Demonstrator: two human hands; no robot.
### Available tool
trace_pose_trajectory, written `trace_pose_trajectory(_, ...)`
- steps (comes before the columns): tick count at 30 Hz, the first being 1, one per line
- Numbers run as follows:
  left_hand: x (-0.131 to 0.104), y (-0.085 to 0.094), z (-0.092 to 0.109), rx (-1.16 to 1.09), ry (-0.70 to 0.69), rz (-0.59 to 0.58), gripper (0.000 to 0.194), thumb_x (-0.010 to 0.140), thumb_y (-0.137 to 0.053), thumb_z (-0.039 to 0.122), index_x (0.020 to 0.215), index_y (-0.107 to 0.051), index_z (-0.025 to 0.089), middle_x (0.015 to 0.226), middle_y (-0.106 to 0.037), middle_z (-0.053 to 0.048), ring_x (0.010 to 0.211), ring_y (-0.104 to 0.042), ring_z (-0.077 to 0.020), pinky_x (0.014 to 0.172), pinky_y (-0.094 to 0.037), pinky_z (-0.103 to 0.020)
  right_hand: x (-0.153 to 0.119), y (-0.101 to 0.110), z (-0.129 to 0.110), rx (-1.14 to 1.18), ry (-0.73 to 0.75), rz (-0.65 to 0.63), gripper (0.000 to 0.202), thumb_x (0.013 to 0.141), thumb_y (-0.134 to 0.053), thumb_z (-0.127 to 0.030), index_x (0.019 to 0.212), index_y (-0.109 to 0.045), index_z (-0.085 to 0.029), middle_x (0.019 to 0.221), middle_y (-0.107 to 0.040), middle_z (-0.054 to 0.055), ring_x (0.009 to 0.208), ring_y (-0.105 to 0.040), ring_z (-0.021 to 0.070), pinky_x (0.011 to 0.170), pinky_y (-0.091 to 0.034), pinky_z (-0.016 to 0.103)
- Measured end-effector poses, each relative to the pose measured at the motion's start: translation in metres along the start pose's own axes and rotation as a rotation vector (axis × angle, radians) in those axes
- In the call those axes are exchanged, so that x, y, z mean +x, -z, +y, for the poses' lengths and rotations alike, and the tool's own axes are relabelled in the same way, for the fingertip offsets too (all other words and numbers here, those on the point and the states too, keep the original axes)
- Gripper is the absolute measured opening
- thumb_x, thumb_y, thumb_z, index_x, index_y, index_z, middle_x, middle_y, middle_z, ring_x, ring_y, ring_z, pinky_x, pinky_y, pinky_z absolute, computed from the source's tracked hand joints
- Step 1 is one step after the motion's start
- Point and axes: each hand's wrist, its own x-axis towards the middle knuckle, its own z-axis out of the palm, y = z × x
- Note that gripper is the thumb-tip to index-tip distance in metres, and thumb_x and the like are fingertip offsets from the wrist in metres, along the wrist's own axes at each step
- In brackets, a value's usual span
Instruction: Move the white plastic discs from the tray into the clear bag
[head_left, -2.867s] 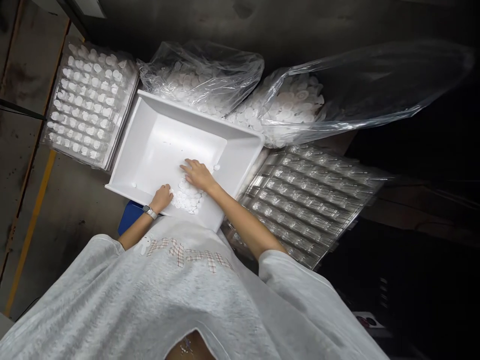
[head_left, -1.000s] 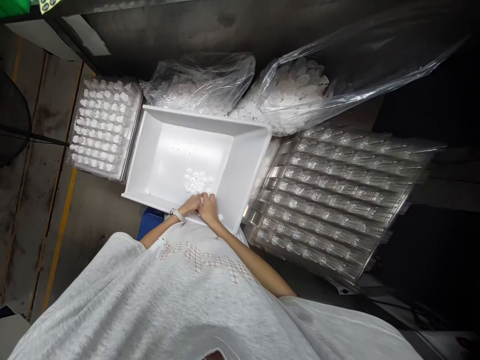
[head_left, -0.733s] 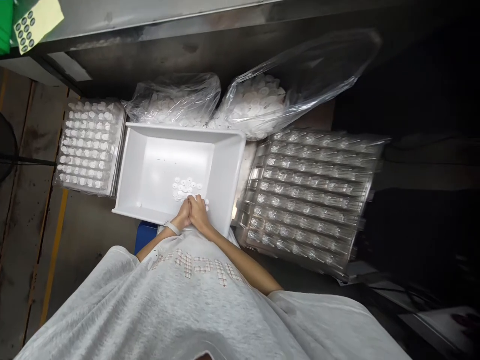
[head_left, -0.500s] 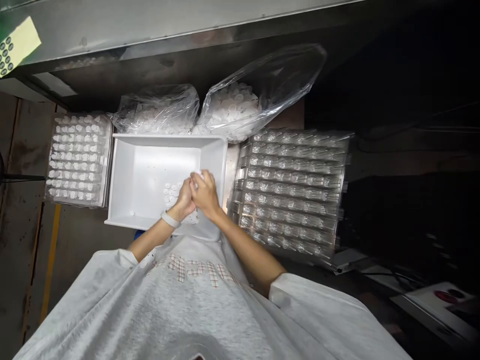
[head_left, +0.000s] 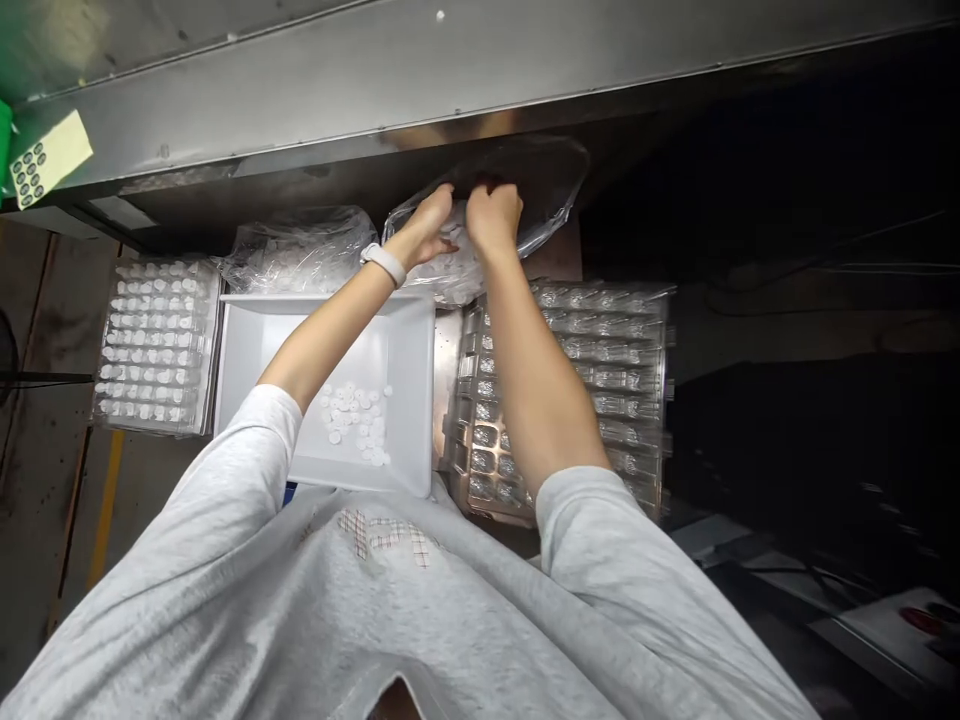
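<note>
Both hands reach forward to the clear plastic bag (head_left: 551, 225) behind the tray, which holds many small white round pieces (head_left: 454, 285). My left hand (head_left: 429, 226), with a pale band at the wrist, is over the bag's left part, thumb held apart from the fingers. Close beside it, my right hand (head_left: 493, 215) is closed, knuckles up, at the bag's opening. Its fingertips are hidden, so what it grips cannot be made out. Below the forearms, the white tray (head_left: 420, 400) has loose white discs (head_left: 364, 415) scattered on its floor.
A second clear bag of white pieces (head_left: 304, 250) leans behind the tray. On the left stands a stack of clear blister trays with white pieces (head_left: 154, 340). Stacked clear moulded trays (head_left: 630, 380) lie to the right. A metal ledge (head_left: 337, 100) runs across the back.
My hands were together above the white tray; they have parted and moved forward to the right-hand bag. The loose discs in the tray are now uncovered. The bag's raised film has sunk lower.
</note>
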Motion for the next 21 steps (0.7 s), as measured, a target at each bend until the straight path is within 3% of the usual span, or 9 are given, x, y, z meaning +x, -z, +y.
trace_pose_trajectory(2,-0.019,0.021,-0.002,0.150,-0.014,-0.049,0.036,0.102,-0.033,0.025,0.135,-0.040,0.012,0.146,-0.032,-0.010,0.135,-0.031,-0.0319,0.104,-0.031,-0.054,-0.020,0.007,0.011,0.029,0.074,0.073,0.037,0.097,-0.031,-0.013,0.114,-0.060,0.004,0.115,-0.057,0.018,0.114,-0.052,0.0172,0.099,-0.033,0.029)
trace_pose_trajectory(5,-0.064,0.085,-0.009,0.146,-0.163,-0.465,0.034,0.101,-0.036,0.021,0.129,-0.046,0.005,0.128,-0.051,-0.012,0.119,-0.052,-0.0230,0.103,-0.037,-0.040,-0.081,0.007,0.036,0.273,0.685,0.403,0.022,0.091,-0.042,-0.008,0.095,-0.063,-0.003,0.108,-0.054,0.017,0.109,-0.050,0.0174,0.093,-0.041,0.027)
trace_pose_trajectory(6,-0.078,0.113,-0.017,0.094,-0.233,-0.552,0.030,0.099,-0.041,0.022,0.120,-0.050,0.003,0.120,-0.057,-0.013,0.109,-0.058,-0.0217,0.101,-0.040,-0.038,-0.106,-0.001,0.048,0.285,0.743,0.445,0.021,0.092,-0.041,-0.012,0.092,-0.061,-0.007,0.100,-0.053,0.015,0.103,-0.052,0.0183,0.091,-0.043,0.030)
trace_pose_trajectory(9,-0.107,0.204,-0.064,-0.047,-0.244,-0.253,0.028,0.097,-0.041,0.026,0.074,-0.039,0.011,0.066,-0.048,0.000,0.061,-0.053,-0.0081,0.073,-0.047,-0.026,-0.179,-0.050,0.091,0.211,0.788,0.034,0.024,0.091,-0.038,-0.012,0.099,-0.059,-0.004,0.093,-0.051,0.015,0.094,-0.051,0.0211,0.085,-0.045,0.033)
trace_pose_trajectory(11,-0.116,0.252,-0.113,0.187,-0.225,0.030,0.025,0.098,-0.037,0.025,0.077,-0.041,0.012,0.074,-0.050,-0.002,0.065,-0.052,-0.0082,0.071,-0.045,-0.023,-0.219,-0.091,0.114,-0.096,0.626,-0.318,0.039,0.089,-0.047,-0.019,0.121,-0.058,0.001,0.111,-0.048,0.023,0.101,-0.046,0.0284,0.093,-0.041,0.039)
trace_pose_trajectory(12,-0.120,0.268,-0.140,0.533,-0.117,0.163,0.021,0.098,-0.035,0.022,0.088,-0.049,0.011,0.090,-0.057,-0.006,0.072,-0.055,-0.0095,0.074,-0.045,-0.025,-0.235,-0.110,0.121,-0.244,0.546,-0.492,0.047,0.092,-0.049,-0.026,0.132,-0.053,-0.003,0.127,-0.041,0.024,0.110,-0.042,0.0324,0.098,-0.036,0.041)
trace_pose_trajectory(13,-0.122,0.279,-0.166,0.913,-0.036,0.218,0.022,0.096,-0.037,0.017,0.108,-0.053,0.009,0.105,-0.058,-0.010,0.082,-0.057,-0.0130,0.084,-0.044,-0.029,-0.247,-0.126,0.124,-0.349,0.514,-0.603,0.052,0.094,-0.046,-0.031,0.140,-0.048,-0.008,0.137,-0.034,0.023,0.116,-0.037,0.0345,0.100,-0.033,0.043)
trace_pose_trajectory(16,-0.131,0.287,-0.228,1.235,-0.063,0.311,0.053,0.088,-0.051,0.013,0.139,-0.042,0.000,0.129,-0.042,-0.020,0.117,-0.043,-0.0263,0.107,-0.027,-0.036,-0.268,-0.159,0.120,-0.502,0.519,-0.655,0.056,0.096,-0.044,-0.038,0.149,-0.036,-0.023,0.148,-0.023,0.015,0.127,-0.025,0.0356,0.099,-0.025,0.052)
trace_pose_trajectory(21,-0.143,0.268,-0.266,1.440,-0.081,0.274,0.048,0.093,-0.040,0.014,0.139,-0.039,0.000,0.123,-0.045,-0.017,0.110,-0.045,-0.0234,0.101,-0.033,-0.032,-0.283,-0.167,0.108,-0.586,0.586,-0.752,0.046,0.097,-0.038,-0.034,0.140,-0.044,-0.020,0.141,-0.034,0.014,0.117,-0.031,0.0337,0.086,-0.034,0.050)
